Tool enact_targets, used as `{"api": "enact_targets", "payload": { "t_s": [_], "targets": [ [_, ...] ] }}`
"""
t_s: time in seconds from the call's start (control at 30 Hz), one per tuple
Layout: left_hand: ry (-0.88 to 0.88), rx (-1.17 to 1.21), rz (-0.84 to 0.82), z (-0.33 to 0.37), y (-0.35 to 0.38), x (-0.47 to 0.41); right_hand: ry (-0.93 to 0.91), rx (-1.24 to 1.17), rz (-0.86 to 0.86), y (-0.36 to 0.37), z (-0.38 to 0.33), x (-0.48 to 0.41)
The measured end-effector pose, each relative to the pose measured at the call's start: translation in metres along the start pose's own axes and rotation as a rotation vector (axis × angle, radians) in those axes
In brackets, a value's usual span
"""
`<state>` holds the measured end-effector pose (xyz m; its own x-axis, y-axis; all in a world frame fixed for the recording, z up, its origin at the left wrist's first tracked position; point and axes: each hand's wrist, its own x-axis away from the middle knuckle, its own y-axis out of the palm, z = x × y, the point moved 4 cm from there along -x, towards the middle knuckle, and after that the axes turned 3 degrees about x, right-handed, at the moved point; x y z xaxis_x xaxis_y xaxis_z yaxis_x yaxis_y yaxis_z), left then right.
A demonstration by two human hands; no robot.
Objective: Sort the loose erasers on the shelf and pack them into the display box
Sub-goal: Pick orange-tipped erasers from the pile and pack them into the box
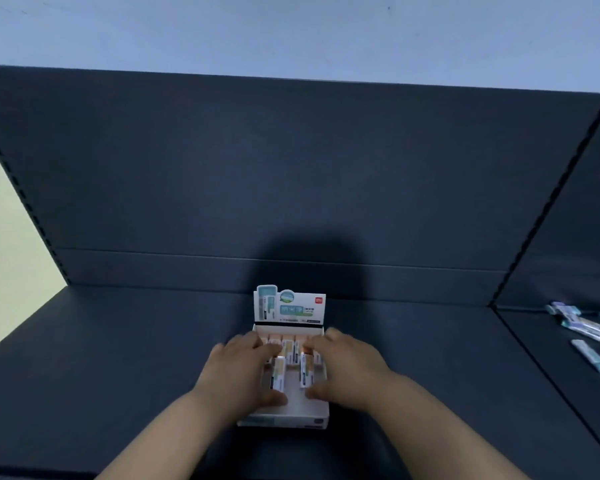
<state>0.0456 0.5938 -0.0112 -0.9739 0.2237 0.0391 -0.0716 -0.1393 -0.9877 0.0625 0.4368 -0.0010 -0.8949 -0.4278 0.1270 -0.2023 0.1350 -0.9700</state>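
Observation:
A white display box (284,418) with an upright printed header card (289,308) stands on the dark shelf (118,358). Several orange-and-white erasers (289,345) fill its back row. My left hand (238,370) lies over the box's left side, fingers and thumb around one upright eraser (278,375). My right hand (345,367) lies over the right side and likewise holds another eraser (305,372). The box's front part shows its bare white floor.
Several loose teal-and-white erasers (584,329) are scattered on the neighbouring shelf section at the far right, past a dividing seam. A dark back panel rises behind the box. A pale wall borders the shelf on the left.

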Motion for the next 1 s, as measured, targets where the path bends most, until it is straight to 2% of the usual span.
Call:
{"api": "enact_targets", "payload": {
  "t_s": [0.27, 0.47, 1.0],
  "targets": [
    [0.123, -0.142, -0.045, -0.007, 0.003, -0.003, -0.024, 0.125, -0.038, 0.012, -0.015, -0.010],
    [0.146, -0.109, -0.059, -0.010, 0.005, -0.001, -0.036, 0.223, -0.020, 0.016, -0.023, -0.012],
    [0.123, -0.037, -0.040, -0.016, 0.007, 0.001, 0.003, 0.140, -0.053, 0.024, -0.034, -0.014]
  ]
}}
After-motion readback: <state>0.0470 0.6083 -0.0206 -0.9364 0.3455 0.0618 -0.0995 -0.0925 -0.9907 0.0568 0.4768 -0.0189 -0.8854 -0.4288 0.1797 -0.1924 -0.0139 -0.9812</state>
